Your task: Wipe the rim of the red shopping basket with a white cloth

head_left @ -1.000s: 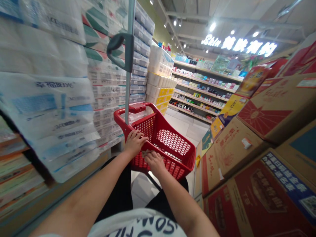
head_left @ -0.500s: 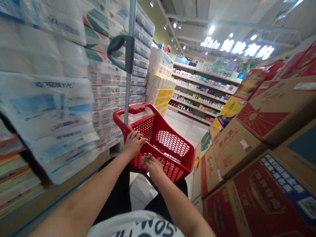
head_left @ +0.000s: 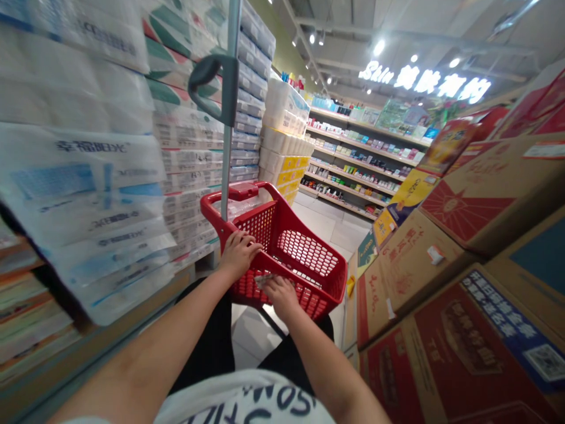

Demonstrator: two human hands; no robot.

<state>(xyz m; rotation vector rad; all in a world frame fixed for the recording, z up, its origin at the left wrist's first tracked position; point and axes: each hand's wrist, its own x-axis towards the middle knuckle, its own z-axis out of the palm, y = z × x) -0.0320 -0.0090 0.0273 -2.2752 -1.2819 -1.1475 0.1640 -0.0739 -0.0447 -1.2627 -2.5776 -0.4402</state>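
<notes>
A red plastic basket cart (head_left: 309, 250) with perforated sides stands in front of me, a grey pole (head_left: 226, 159) with a dark grey handle (head_left: 213, 88) rising from its left end. My left hand (head_left: 239, 253) rests over the cart's near rim at the left, its fingers curled onto the red edge. Against the near outer side of the basket, my right hand (head_left: 279, 294) pinches a small, crumpled greyish cloth or tissue (head_left: 263, 280). Inside the basket, I cannot make out any contents.
Stacked paper packs (head_left: 110, 194) rise close on the left. Cardboard cartons (head_left: 445, 330) line the right side, near the cart. Tiled floor (head_left: 338, 227) runs between them toward shelves (head_left: 353, 162) of small products at the back.
The cloth has risen slightly against the basket side with my right hand, and more of it shows. My left hand has stayed on the rim. The view has shifted a little.
</notes>
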